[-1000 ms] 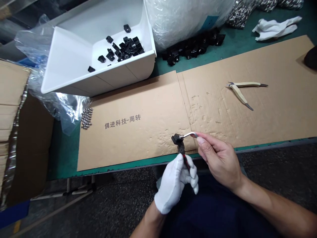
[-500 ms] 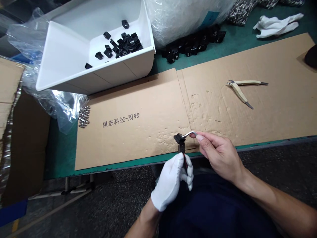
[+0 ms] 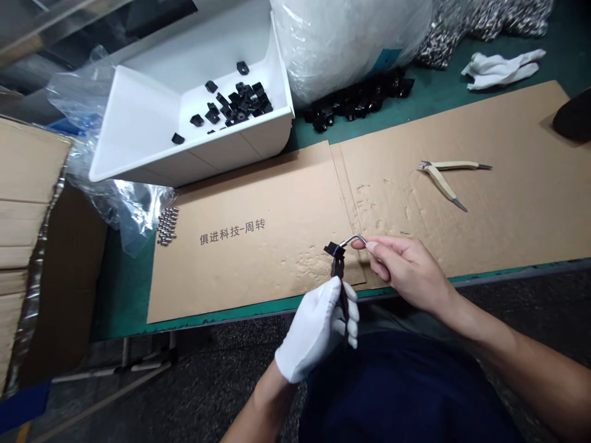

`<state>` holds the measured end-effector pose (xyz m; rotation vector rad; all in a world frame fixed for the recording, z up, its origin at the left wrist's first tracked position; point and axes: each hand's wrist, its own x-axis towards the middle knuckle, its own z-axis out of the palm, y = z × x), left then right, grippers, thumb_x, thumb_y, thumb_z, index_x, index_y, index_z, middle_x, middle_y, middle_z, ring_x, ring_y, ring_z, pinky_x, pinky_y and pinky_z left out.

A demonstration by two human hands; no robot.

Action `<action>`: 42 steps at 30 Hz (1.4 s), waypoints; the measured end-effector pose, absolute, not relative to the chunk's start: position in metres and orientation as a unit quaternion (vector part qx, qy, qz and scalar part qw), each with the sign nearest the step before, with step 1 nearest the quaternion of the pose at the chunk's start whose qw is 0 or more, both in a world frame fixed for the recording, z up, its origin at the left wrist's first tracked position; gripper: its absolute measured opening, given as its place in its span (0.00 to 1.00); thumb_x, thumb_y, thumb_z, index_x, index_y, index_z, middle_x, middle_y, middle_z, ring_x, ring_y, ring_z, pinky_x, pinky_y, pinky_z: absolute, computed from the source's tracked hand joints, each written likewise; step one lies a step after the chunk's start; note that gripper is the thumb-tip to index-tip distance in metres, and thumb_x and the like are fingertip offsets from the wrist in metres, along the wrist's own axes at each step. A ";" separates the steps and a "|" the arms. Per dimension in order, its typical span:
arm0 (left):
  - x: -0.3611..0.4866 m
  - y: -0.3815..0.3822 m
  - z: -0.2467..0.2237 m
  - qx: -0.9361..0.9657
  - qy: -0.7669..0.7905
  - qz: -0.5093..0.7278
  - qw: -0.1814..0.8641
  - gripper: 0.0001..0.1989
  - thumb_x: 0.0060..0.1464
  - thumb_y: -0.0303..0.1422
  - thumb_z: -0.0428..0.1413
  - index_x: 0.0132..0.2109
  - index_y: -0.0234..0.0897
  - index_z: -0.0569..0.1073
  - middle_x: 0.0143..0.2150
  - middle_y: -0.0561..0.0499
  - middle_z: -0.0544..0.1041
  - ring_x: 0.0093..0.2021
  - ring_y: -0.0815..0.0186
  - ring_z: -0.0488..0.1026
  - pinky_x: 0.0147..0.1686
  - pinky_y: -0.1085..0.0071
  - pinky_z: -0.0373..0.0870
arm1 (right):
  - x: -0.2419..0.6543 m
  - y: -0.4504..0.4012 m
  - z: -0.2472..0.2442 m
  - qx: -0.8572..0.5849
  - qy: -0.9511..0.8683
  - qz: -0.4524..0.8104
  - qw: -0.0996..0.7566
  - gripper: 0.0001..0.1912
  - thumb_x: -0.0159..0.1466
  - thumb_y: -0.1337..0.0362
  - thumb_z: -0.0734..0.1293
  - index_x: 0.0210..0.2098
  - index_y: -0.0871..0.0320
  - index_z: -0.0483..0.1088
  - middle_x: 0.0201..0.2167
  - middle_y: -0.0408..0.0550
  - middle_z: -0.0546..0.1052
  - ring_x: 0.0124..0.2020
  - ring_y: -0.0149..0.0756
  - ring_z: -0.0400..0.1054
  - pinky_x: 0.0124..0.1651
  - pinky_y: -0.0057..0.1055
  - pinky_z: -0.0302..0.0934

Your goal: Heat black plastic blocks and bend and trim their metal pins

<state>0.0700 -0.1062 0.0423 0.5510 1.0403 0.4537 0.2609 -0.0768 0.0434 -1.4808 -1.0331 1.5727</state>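
Note:
My left hand (image 3: 318, 323), in a white glove, is closed around a dark pair of pliers (image 3: 338, 267) with a bit of red at the handle. Its jaws point up and grip a small black part (image 3: 333, 248) just above the near edge of the cardboard. My bare right hand (image 3: 409, 264) pinches a bent silver hex key (image 3: 354, 237) between thumb and fingers. The key's far end meets a small silver piece at the black part. Most of the pliers' handles are hidden by the glove.
A white bin (image 3: 194, 161) with several black parts stands back left. Small metal pins (image 3: 167, 226) lie in rows on the cardboard (image 3: 240, 277). Cream-handled pliers (image 3: 438, 178) rest open at right. Behind are black parts (image 3: 360, 101), a plastic bag (image 3: 341, 43) and a white glove (image 3: 501, 69).
The hex key's bent arm has swung upward at the black part, with my right hand slightly higher. My left hand keeps its hold on the pliers. The whole view has shifted a little.

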 end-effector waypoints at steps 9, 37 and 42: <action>0.085 -0.077 0.029 0.250 0.470 0.304 0.790 0.25 0.62 0.55 0.51 0.47 0.34 0.69 0.36 0.47 0.76 0.26 0.67 0.74 0.26 0.69 0.75 | 0.246 -0.041 0.043 -0.525 -0.370 0.666 0.380 0.16 0.69 0.51 0.60 0.45 0.57 0.64 0.24 0.40 0.74 0.18 0.28 0.63 0.21 0.24 0.57; 0.077 -0.069 0.009 0.363 0.519 0.389 0.669 0.21 0.53 0.52 0.61 0.39 0.37 0.78 0.39 0.44 0.83 0.49 0.52 0.78 0.54 0.56 0.74 | 0.229 -0.066 0.034 -0.390 -0.374 0.764 0.353 0.23 0.69 0.46 0.64 0.50 0.57 0.76 0.45 0.50 0.80 0.50 0.45 0.73 0.55 0.35 0.64; 0.071 -0.068 0.013 0.396 0.516 0.356 0.671 0.14 0.51 0.46 0.64 0.32 0.40 0.76 0.34 0.44 0.82 0.47 0.51 0.78 0.46 0.59 0.77 | 0.225 -0.073 0.035 -0.433 -0.386 0.726 0.370 0.25 0.68 0.43 0.65 0.47 0.57 0.78 0.42 0.50 0.81 0.50 0.46 0.73 0.57 0.37 0.65</action>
